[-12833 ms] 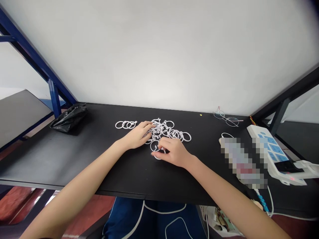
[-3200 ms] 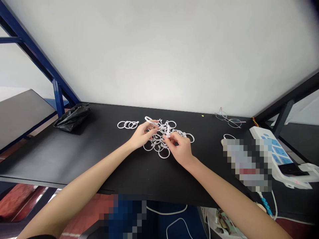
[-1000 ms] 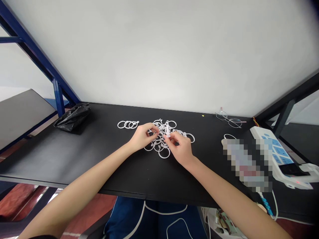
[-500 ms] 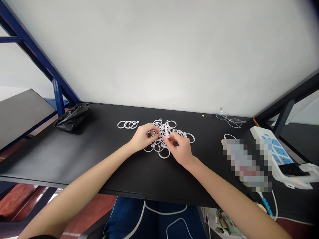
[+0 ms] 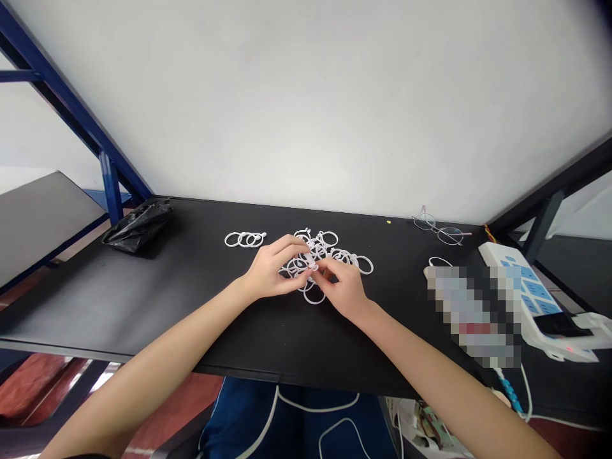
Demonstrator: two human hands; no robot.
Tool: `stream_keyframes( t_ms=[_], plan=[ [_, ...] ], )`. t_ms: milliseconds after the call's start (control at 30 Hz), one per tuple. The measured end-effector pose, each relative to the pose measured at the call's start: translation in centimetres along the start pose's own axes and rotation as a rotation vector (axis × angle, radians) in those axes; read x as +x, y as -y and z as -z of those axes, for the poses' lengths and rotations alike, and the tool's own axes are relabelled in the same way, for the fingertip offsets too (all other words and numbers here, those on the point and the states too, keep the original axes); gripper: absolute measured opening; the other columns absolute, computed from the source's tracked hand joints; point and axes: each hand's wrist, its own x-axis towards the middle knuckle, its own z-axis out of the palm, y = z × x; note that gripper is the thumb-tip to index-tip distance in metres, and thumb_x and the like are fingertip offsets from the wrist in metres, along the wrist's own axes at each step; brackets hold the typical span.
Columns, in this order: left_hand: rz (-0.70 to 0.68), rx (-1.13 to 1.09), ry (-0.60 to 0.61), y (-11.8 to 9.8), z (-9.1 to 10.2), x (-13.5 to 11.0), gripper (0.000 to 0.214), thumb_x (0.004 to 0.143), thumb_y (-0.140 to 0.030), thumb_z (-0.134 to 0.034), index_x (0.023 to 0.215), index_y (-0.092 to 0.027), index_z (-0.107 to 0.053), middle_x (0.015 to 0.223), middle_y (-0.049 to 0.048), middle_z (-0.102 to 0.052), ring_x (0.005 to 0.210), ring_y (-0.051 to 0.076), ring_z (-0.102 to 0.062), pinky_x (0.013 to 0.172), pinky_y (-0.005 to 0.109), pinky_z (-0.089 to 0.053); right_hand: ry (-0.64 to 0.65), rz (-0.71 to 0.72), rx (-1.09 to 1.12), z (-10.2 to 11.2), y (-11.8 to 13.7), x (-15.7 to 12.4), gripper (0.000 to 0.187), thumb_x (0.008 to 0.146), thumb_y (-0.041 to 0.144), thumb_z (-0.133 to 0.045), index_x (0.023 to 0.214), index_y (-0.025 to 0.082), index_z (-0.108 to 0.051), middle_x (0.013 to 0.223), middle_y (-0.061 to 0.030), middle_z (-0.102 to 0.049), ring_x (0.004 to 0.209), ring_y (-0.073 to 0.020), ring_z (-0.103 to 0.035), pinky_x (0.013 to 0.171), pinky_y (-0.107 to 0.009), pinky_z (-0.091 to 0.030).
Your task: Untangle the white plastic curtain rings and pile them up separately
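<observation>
A heap of white plastic rings [image 5: 335, 254] lies in the middle of the black table [image 5: 143, 299]. My left hand [image 5: 273, 271] and my right hand [image 5: 340, 287] meet over the near side of the heap. Both pinch the same white ring [image 5: 300, 268] between thumb and fingertips, just above the table. A short row of joined white rings [image 5: 245, 240] lies apart to the left of the heap.
A crumpled black bag [image 5: 136, 224] sits at the back left by a blue frame post [image 5: 109, 188]. Glasses [image 5: 438, 231] lie at the back right. A white and blue power strip [image 5: 535, 299] with cables lies at the right edge.
Both hands have come closer together and lower onto the near side of the heap. The left fingers now close on a ring beside the right fingertips.
</observation>
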Motion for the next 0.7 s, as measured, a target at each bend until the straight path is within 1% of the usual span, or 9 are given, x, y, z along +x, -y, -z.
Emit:
stream_keyframes(
  t_ms=[100,200,333,533,700],
  plan=[
    [-0.08,0.043,-0.035,0.06,-0.23,0.08,0.026,0.078,-0.028,-0.072,0.099,-0.017,-0.061,0.091,0.0074,-0.067,0.085,0.018,-0.066,0.071,0.029,-0.058,0.003,0.012,0.004,-0.09,-0.1,-0.07,0.012,0.088,0.025,-0.059,0.078,0.02,-0.061,0.059,0.0021,-0.063,0.047,-0.0103,-0.054,0.05,-0.022,-0.044],
    [-0.096,0.082,-0.06,0.18,-0.51,-0.02,0.019,0.08,-0.023,-0.072,0.095,-0.016,-0.062,0.089,0.0073,-0.068,0.081,0.016,-0.067,0.069,0.026,-0.058,0.004,-0.016,0.004,-0.15,-0.09,-0.1,0.013,0.088,0.025,-0.059,0.076,0.019,-0.061,0.06,0.0019,-0.064,0.048,-0.0105,-0.055,0.051,-0.022,-0.044],
    [-0.112,0.114,-0.057,0.13,-0.66,-0.09,0.013,0.083,-0.019,-0.067,0.095,-0.015,-0.064,0.09,0.0082,-0.07,0.081,0.016,-0.068,0.067,0.025,-0.058,0.016,-0.046,0.007,-0.13,0.04,-0.07,0.014,0.089,0.025,-0.057,0.077,0.02,-0.062,0.061,0.002,-0.064,0.049,-0.0103,-0.056,0.052,-0.022,-0.045],
    [-0.092,0.141,-0.03,0.06,-0.54,-0.03,0.013,0.09,-0.019,-0.059,0.101,-0.016,-0.065,0.095,0.0092,-0.071,0.085,0.016,-0.069,0.07,0.027,-0.06,0.024,-0.05,0.043,-0.04,0.36,0.05,0.013,0.091,0.026,-0.056,0.081,0.02,-0.063,0.064,0.0013,-0.065,0.049,-0.0097,-0.056,0.052,-0.022,-0.046],
    [-0.062,0.145,-0.016,0.06,-0.49,-0.12,0.016,0.093,-0.019,-0.054,0.104,-0.015,-0.065,0.1,0.0106,-0.07,0.088,0.017,-0.069,0.074,0.028,-0.06,0.022,-0.04,0.028,-0.04,0.55,0.1,0.016,0.091,0.027,-0.056,0.078,0.02,-0.061,0.061,0.0021,-0.064,0.046,-0.0095,-0.055,0.051,-0.023,-0.045]
  ],
)
